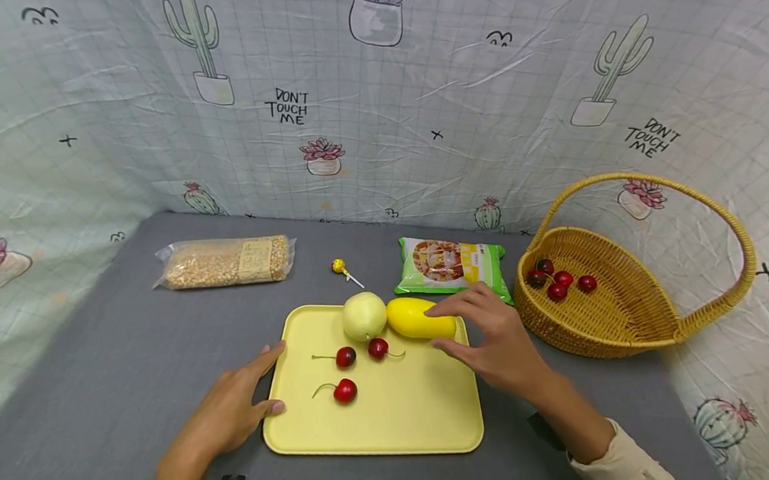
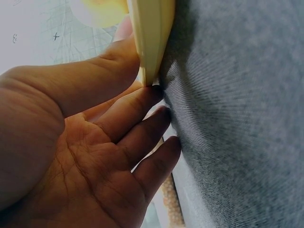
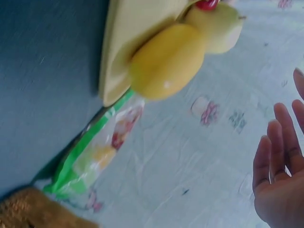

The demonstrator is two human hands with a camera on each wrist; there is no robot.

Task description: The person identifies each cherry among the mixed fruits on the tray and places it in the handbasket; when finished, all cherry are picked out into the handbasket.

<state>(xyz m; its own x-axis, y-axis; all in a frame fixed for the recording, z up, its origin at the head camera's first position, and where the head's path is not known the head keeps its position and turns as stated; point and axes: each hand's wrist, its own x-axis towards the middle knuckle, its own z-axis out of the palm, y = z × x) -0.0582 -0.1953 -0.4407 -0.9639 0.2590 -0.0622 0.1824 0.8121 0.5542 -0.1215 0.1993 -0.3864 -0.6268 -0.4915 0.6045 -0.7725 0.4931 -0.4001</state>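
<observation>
A pale yellow tray [image 1: 413, 413] lies on the grey cloth. My left hand [image 1: 228, 410] touches its left rim, thumb over the edge; the left wrist view shows the other fingertips against the rim and cloth. A smooth yellow oblong fruit, perhaps a mango [image 1: 408, 318], lies at the tray's back right. My right hand [image 1: 499, 340] is over its right end, thumb and fingers spread; the right wrist view shows this hand [image 3: 280, 178] apart from the fruit. Beside the fruit sits a pale green round fruit [image 1: 364, 316]. Three stemmed cherries [image 1: 345, 390] lie nearby in the tray.
A wicker basket [image 1: 640, 332] with a tall handle stands at right, several cherries [image 1: 563, 279] inside. Behind the tray are a green-and-white food packet [image 1: 448, 261], a lollipop [image 1: 339, 266] and a clear bag of kernels [image 1: 215, 264]. A patterned cloth [image 1: 374, 119] hangs at the back.
</observation>
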